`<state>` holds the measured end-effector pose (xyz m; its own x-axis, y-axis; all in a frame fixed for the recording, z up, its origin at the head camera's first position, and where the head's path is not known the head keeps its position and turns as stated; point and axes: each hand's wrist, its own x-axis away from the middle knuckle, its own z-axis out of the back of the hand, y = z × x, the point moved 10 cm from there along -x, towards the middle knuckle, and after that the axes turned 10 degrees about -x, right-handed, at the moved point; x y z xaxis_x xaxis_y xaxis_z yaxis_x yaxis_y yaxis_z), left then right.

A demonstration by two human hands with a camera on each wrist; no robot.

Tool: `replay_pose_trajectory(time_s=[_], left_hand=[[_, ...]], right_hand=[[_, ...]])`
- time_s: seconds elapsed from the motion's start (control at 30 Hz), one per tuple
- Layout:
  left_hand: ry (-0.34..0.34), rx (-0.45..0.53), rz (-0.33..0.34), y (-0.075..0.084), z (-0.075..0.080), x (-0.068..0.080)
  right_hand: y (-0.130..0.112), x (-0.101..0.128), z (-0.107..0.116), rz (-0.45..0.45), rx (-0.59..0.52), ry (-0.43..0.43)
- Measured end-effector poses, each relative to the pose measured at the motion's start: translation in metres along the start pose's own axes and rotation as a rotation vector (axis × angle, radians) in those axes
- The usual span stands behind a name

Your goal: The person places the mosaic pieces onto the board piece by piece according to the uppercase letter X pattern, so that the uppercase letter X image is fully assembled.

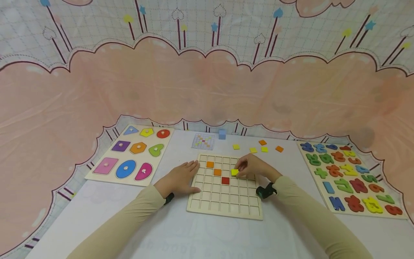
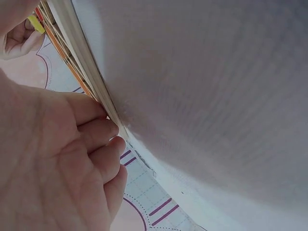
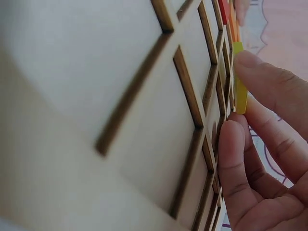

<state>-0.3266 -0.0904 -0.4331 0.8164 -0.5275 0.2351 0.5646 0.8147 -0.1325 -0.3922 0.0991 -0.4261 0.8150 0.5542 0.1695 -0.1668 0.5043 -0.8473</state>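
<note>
A wooden grid board (image 1: 224, 206) lies on the white table in the head view. My left hand (image 1: 179, 178) rests along its left edge, thumb spread from the fingers. In the left wrist view the fingertips (image 2: 113, 130) touch the side of the board. Over the upper right cells, my right hand (image 1: 255, 167) pinches a yellow square tile (image 1: 234, 172). The right wrist view shows this yellow tile (image 3: 240, 82) tilted at the grid between thumb and finger. Two orange tiles (image 1: 210, 164) and a red tile (image 1: 225, 180) sit in cells running diagonally.
Behind the board are loose yellow tiles (image 1: 236, 146), orange tiles (image 1: 279, 149), a pattern card (image 1: 202, 141) and a blue block (image 1: 222, 134). A shape puzzle (image 1: 152, 144) lies left, and a board of coloured raised characters (image 1: 326, 180) lies right. A patterned cloth (image 1: 207, 86) stands behind.
</note>
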Motion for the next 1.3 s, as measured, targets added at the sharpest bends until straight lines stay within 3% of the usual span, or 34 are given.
replay_pose_trajectory(time_s=[1.3], left_hand=[[0.009, -0.03, -0.01, 0.0009, 0.0003, 0.0001]], right_hand=[[0.0029, 0.0019, -0.0018, -0.047, 0.015, -0.051]])
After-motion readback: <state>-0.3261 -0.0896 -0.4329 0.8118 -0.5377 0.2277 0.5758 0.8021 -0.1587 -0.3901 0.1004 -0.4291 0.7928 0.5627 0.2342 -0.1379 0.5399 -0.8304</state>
